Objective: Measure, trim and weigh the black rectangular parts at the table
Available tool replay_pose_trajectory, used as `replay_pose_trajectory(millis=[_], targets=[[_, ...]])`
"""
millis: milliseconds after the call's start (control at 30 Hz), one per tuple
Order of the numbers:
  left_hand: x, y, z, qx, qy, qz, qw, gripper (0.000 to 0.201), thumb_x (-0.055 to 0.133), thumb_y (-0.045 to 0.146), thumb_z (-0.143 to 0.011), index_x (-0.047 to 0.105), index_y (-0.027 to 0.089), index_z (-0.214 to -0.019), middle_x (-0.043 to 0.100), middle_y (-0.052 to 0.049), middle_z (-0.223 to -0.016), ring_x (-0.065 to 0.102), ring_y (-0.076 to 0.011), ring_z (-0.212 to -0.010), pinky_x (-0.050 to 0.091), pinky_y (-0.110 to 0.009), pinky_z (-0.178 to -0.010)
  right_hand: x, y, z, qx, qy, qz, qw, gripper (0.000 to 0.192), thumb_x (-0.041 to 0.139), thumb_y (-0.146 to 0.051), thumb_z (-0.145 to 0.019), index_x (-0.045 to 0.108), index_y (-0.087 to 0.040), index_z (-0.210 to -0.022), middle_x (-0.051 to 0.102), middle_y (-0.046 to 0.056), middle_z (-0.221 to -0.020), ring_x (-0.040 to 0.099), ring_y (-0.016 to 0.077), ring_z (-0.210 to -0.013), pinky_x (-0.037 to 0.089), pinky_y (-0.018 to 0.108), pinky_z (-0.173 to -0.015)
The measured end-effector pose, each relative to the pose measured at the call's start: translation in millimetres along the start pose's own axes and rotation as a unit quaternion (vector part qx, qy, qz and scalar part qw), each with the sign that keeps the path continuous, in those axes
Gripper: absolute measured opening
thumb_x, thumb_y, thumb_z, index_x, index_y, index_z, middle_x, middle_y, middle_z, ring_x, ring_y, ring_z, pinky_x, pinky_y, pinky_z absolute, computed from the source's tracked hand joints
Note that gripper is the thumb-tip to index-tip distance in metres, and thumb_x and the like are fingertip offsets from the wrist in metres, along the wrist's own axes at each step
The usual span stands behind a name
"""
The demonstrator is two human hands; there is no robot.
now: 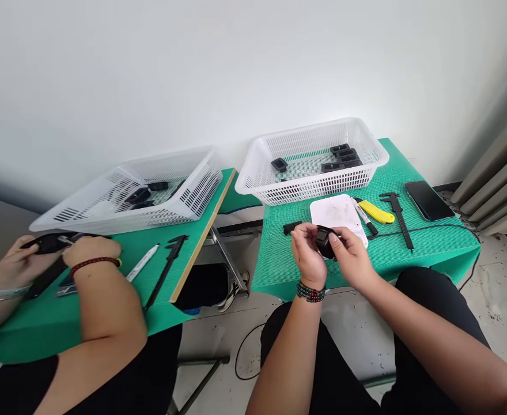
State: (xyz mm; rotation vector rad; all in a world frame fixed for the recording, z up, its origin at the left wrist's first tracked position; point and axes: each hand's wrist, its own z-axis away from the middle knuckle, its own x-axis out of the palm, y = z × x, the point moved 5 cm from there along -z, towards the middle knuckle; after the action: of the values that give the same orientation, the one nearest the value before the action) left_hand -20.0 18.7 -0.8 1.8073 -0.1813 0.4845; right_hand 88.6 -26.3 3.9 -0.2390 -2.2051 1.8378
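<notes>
Above the near edge of the green table [430,248], a small black part [324,242] sits pinched between left hand [307,253] and right hand [352,256], both fingers closed on it.

Small black part [324,242] gripped between my left hand [307,253] and right hand [352,256], above green table [435,245]; white tray [337,212] at twelve o'clock, white basket [311,153] beyond, black caliper [400,219] at two o'clock.

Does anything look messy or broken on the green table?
Nothing looks broken. The white tray is smudged with dark specks, and the floor beside the table is littered with dark bits. Both hands hold a small black part.
</notes>
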Motion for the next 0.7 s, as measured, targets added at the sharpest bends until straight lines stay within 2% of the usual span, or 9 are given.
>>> replay_pose_trajectory(millis=[100,133,233,300,400,533,633,700], targets=[[-4.2,4,-19,-0.026,-0.051,0.01,0.998,0.046,0.06,0.062,-0.094,0.068,0.018,-0.081,0.062,-0.004,-0.072,0.057,-0.0147,-0.063,0.044,-0.026,-0.058,-9,5,-7,0.112,0.005,-0.076,0.991,0.041,0.075,-0.058,-0.079,0.059,-0.023,-0.065,0.053,-0.002,-0.061,0.048,0.0145,-0.059,0.041,0.028,-0.053],[-11.6,5,-29,-0.029,-0.039,-0.003,0.999,0.037,0.065,0.053,-0.093,0.068,0.018,-0.081,0.063,-0.004,-0.072,0.058,-0.0145,-0.061,0.043,-0.025,-0.056,-11,6,-8,0.147,0.007,-0.102,0.984,0.043,0.078,-0.06,-0.075,0.058,-0.023,-0.064,0.053,-0.003,-0.06,0.047,0.0136,-0.058,0.038,0.027,-0.051],[-48.3,6,-60,-0.016,0.079,-0.079,0.994,0.005,0.07,0.024,-0.085,0.07,0.019,-0.084,0.066,-0.003,-0.076,0.061,-0.0146,-0.067,0.042,-0.023,-0.057,-16,10,-7,0.225,0.028,-0.172,0.959,0.043,0.084,-0.059,-0.066,0.063,-0.022,-0.074,0.064,-0.001,-0.071,0.054,0.0145,-0.063,0.04,0.025,-0.05],[-65.4,5,-76,-0.003,0.089,-0.165,0.982,0.013,0.067,0.012,-0.078,0.071,0.021,-0.087,0.069,-0.003,-0.083,0.063,-0.0163,-0.078,0.048,-0.024,-0.069,-19,11,-7,0.255,0.043,-0.212,0.942,0.042,0.086,-0.054,-0.064,0.066,-0.023,-0.082,0.069,0.0,-0.079,0.058,0.0155,-0.065,0.041,0.024,-0.049],[-74.6,-2,-87,-0.024,0.031,-0.269,0.962,0.021,0.07,0.006,-0.073,0.074,0.023,-0.086,0.071,-0.006,-0.093,0.065,-0.0216,-0.091,0.051,-0.031,-0.086,-22,13,-7,0.294,0.056,-0.272,0.915,0.032,0.084,-0.043,-0.07,0.067,-0.023,-0.089,0.071,0.001,-0.086,0.061,0.0166,-0.068,0.042,0.025,-0.047],[-69.4,-15,-83,-0.052,-0.021,-0.292,0.955,0.028,0.083,0.002,-0.062,0.075,0.022,-0.081,0.074,-0.009,-0.095,0.065,-0.0294,-0.101,0.049,-0.038,-0.099,-26,11,-9,0.344,0.064,-0.359,0.865,0.015,0.069,-0.032,-0.085,0.068,-0.023,-0.097,0.073,0.002,-0.09,0.064,0.0184,-0.073,0.044,0.026,-0.049],[-64.1,-21,-84,-0.05,-0.012,-0.294,0.954,0.034,0.086,-0.001,-0.056,0.075,0.023,-0.078,0.073,-0.009,-0.09,0.062,-0.0328,-0.109,0.044,-0.039,-0.106,-29,9,-9,0.352,0.077,-0.414,0.836,0.012,0.059,-0.031,-0.092,0.068,-0.023,-0.095,0.072,0.003,-0.089,0.066,0.019,-0.076,0.047,0.027,-0.051],[-61.8,-21,-87,-0.04,0.006,-0.29,0.956,0.032,0.084,-0.002,-0.058,0.075,0.024,-0.075,0.072,-0.008,-0.084,0.062,-0.0326,-0.106,0.044,-0.037,-0.102,-31,7,-9,0.342,0.077,-0.436,0.829,0.013,0.059,-0.032,-0.093,0.068,-0.023,-0.094,0.072,0.003,-0.09,0.066,0.0193,-0.077,0.049,0.028,-0.053]])
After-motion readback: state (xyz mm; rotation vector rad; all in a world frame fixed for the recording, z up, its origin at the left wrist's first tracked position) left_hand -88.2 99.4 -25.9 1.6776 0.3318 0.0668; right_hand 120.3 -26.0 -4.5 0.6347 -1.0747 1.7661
